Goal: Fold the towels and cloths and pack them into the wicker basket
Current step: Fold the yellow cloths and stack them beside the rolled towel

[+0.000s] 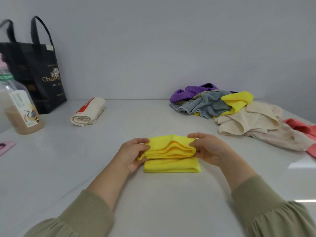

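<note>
The folded yellow cloth [171, 165] lies in the middle of the pale surface [153, 199], close in front of the person, its lower layer flat and its upper layers lifted into a loose hump. The left hand [133, 153] pinches the left end of those raised layers, thumb on top and fingers curled underneath. The right hand [207, 147] grips the right end the same way, fingers curled over the fold. Both arms wear olive-green sleeves [273, 207]. Farther back on the right sits a loose pile of unfolded pieces: a purple cloth [186, 94] at the rear, a grey towel [206, 104] in front of it, and a second yellow cloth [237, 100] draped over the grey one. Cream cloths [248, 122] spread toward the near side, with a coral-pink cloth [299, 127] at the right edge. Well apart on the left lies a rolled cream towel [89, 112] with a red print. Behind it a black tote bag [34, 74] stands against the wall, and a clear bottle [20, 110] of brownish liquid stands just in front of the bag. A small pink item [6, 147] shows at the left edge; what it is cannot be told.
</note>
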The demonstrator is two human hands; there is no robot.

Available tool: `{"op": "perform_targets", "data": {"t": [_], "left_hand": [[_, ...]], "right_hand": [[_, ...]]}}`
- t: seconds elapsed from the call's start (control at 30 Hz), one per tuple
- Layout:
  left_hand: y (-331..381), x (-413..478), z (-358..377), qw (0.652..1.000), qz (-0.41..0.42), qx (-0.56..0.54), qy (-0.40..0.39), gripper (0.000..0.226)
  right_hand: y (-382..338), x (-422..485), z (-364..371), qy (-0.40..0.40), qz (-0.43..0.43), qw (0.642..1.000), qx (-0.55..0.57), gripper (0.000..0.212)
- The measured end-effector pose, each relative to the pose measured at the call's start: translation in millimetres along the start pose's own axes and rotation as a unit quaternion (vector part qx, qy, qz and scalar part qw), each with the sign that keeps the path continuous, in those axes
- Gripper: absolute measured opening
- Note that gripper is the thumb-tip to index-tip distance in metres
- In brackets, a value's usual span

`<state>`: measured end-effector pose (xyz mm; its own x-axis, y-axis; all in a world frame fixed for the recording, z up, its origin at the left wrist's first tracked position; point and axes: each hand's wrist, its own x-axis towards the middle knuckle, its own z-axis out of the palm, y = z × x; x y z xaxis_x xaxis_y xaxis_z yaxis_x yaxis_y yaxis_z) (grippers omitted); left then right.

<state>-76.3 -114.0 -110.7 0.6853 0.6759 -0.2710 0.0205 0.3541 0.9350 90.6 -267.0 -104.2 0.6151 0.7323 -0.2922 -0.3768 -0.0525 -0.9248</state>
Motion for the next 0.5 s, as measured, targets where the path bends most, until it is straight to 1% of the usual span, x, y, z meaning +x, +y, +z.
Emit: {"op": "perform_targets", "data": {"t": [0.1, 0.2, 0.27, 0.33, 0.4, 0.43, 0.5], "left_hand": [[-1.0, -3.7, -1.2, 0.999, -0.026, 0.023, -0.028, 0.029], [0.6, -7.1, -4.1, 0.997, -0.032, 0.022, -0.061, 0.033], [1.8, -8.0, -6.2, 0.996, -0.025, 0.044, -0.075, 0.034], [2.1, -9.7, -6.7, 0.993, -0.018, 0.084, -0.081, 0.034], [1.1, -12.2, -5.5, 0.989, -0.005, 0.127, -0.077, 0.032], [-0.3, -12.5, -4.8, 0.987, 0.007, 0.147, -0.071, 0.032], [-2.1, -12.5, -4.2, 0.974, 0.043, 0.215, -0.049, 0.034]], "right_hand": [[-4.0, -6.4, -3.8, -0.013, 0.025, 0.998, -0.049, 0.026], [-7.1, -14.5, -5.6, -0.047, 0.044, 0.994, -0.083, 0.024], [-6.9, -17.0, -5.9, -0.056, 0.04, 0.988, -0.137, 0.024], [-5.8, -17.9, -4.3, -0.041, 0.024, 0.975, -0.216, 0.024], [-3.5, -18.3, -2.4, -0.005, 0.003, 0.955, -0.298, 0.024], [-2.0, -18.4, -1.5, 0.015, -0.01, 0.939, -0.344, 0.024], [1.4, -18.5, 1.6, 0.049, -0.04, 0.891, -0.45, 0.024]]}}
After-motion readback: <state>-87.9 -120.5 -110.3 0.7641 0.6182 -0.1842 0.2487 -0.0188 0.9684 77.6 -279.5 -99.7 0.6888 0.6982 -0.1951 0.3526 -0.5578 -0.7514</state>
